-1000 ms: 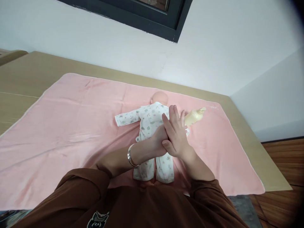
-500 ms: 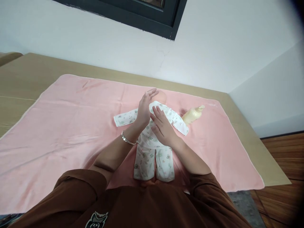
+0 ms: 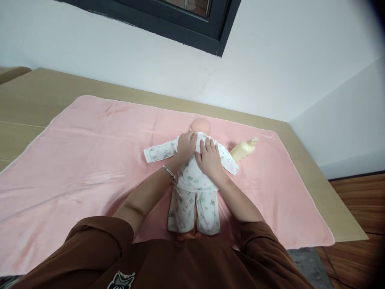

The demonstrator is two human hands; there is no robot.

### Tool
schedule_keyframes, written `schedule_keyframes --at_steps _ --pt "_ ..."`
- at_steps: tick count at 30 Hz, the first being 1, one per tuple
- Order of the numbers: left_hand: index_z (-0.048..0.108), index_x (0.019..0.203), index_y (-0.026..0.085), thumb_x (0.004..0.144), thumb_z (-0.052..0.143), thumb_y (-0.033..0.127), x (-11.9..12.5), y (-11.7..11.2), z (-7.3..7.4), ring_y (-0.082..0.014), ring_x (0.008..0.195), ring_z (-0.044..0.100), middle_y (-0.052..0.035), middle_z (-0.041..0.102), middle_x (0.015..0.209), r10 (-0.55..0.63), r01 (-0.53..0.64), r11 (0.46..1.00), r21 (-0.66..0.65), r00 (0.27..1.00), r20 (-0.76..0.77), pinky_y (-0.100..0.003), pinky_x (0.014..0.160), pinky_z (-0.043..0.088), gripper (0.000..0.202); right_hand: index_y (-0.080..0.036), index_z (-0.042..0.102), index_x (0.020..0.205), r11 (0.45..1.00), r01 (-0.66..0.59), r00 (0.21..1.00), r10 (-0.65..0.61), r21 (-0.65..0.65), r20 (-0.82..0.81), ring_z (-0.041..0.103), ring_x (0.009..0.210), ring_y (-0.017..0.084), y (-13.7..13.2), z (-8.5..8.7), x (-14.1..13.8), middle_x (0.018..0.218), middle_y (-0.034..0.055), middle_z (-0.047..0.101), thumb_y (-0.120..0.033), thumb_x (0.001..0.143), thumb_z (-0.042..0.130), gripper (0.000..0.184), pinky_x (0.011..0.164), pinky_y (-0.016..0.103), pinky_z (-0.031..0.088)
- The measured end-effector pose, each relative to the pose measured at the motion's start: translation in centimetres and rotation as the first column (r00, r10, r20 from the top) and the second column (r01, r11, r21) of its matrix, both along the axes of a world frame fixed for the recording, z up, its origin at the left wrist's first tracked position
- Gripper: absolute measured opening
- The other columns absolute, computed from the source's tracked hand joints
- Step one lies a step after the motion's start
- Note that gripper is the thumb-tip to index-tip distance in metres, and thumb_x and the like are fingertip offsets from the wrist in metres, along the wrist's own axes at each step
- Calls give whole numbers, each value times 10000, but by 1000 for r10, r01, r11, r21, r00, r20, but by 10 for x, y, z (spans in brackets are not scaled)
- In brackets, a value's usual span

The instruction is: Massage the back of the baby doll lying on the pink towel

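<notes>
A baby doll [image 3: 201,125] in a white printed suit [image 3: 192,188] lies face down on a pink blanket [image 3: 90,160]. My left hand [image 3: 185,146] rests flat on the doll's upper back, near its left shoulder, fingers stretched out. My right hand [image 3: 208,157] lies flat beside it on the right side of the back, fingers spread. Neither hand holds anything. A silver bangle [image 3: 169,172] circles my left wrist. A cream lotion bottle [image 3: 244,148] lies on its side just right of the doll's sleeve.
The blanket covers a tan wooden table [image 3: 36,92] set against a white wall [image 3: 270,60] under a dark window frame [image 3: 180,24]. Wooden floor [image 3: 357,208] shows beyond the table's right edge. My brown sleeves fill the bottom of the view.
My hands were rubbing together above the doll, then parted. Both have come down flat onto the doll's upper back. The bottle has not moved.
</notes>
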State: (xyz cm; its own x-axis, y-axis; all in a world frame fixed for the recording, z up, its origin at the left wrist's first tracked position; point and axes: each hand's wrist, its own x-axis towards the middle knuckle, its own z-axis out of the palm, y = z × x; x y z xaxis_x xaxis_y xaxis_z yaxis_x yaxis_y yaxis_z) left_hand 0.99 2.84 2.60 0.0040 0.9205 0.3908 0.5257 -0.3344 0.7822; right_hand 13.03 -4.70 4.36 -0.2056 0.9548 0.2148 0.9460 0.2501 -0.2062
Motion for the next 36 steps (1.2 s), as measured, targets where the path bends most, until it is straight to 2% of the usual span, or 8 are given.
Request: schedule_keyframes --at_steps 5,9,12,17,21,27,32,36 --pt "540 694 227 963 353 303 1 -1 0 -208 738 587 -44 656 733 12 -12 1000 -4 1000 8 -343 777 428 337 -253 474 1450 975 -215 977 215 -54 -9 141 1520 293 7 5 7 1611 55 286 -340 965 467 492 1213 582 112" --pt "561 713 225 969 342 300 0 -2 0 -216 783 606 -54 679 776 1 -1 1000 -5 1000 21 -351 811 433 345 -231 341 1529 990 -117 993 116 -83 -26 115 1515 353 14 5 15 1643 85 170 -471 953 488 642 1198 603 136" --pt "571 716 224 966 338 278 0 -2 0 -213 784 612 -56 687 788 8 -8 1000 -7 999 35 -350 815 440 346 -127 310 1537 997 -39 999 39 -60 11 111 1507 387 2 2 3 1633 150 179 -426 971 438 653 1193 598 153" --pt "601 710 223 957 366 295 0 -3 -1 -210 768 620 -48 687 754 6 -6 1000 -12 999 39 -356 823 463 348 -118 337 1522 991 -119 992 121 -57 32 90 1510 390 -15 1 -12 1629 155 187 -331 928 475 646 1180 651 117" --pt "669 943 207 920 441 293 0 -2 -6 -240 961 645 -80 735 999 17 -16 1000 -13 1000 23 -394 938 465 245 -214 379 1508 980 -191 981 187 -64 -60 120 1518 336 10 0 9 1640 97 181 -325 932 464 593 1190 631 114" --pt "633 1146 173 928 435 321 0 -1 -9 -285 1164 603 -134 680 1219 47 -41 997 -58 993 111 -450 1031 442 329 -122 371 1509 1000 31 989 -31 -6 -141 230 1490 333 16 -8 13 1590 185 289 -349 1000 346 558 1185 567 212" --pt "666 944 206 963 378 345 -1 -2 -4 -221 955 664 -69 730 1006 32 -11 995 -100 977 210 -366 881 510 320 -212 495 1437 992 -122 992 122 -1 -4 125 1505 388 -7 -2 -8 1612 124 266 -295 955 448 492 1169 661 127" --pt "671 972 195 937 436 319 0 -4 -5 -234 993 646 -80 728 1029 21 -16 999 -51 994 109 -393 941 485 268 -284 439 1469 989 -140 987 136 -38 -80 191 1500 343 12 -2 8 1620 88 256 -386 987 413 493 1149 676 170"
